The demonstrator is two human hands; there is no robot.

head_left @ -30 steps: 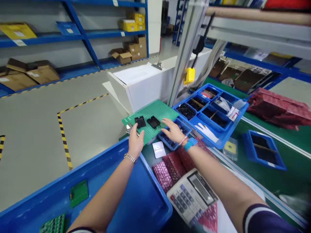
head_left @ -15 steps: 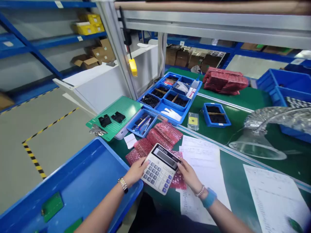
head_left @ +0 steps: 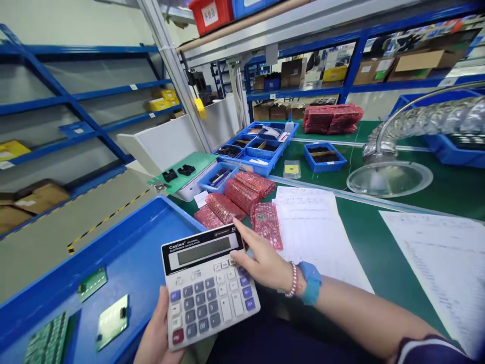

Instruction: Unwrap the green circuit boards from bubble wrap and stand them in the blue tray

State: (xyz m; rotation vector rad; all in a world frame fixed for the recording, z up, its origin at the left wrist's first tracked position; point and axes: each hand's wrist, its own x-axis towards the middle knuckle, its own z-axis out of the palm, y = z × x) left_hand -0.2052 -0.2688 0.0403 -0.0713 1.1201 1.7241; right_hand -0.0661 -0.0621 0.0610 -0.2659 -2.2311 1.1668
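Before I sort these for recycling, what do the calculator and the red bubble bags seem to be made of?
The calculator looks like moulded plastic: a matte off-white case, with smooth plastic keys and a dull grey display window. The red bubble bags look like thin, glossy plastic bubble film, with dimples across the surface and a slight translucency. The exact plastics can't be told by eye.
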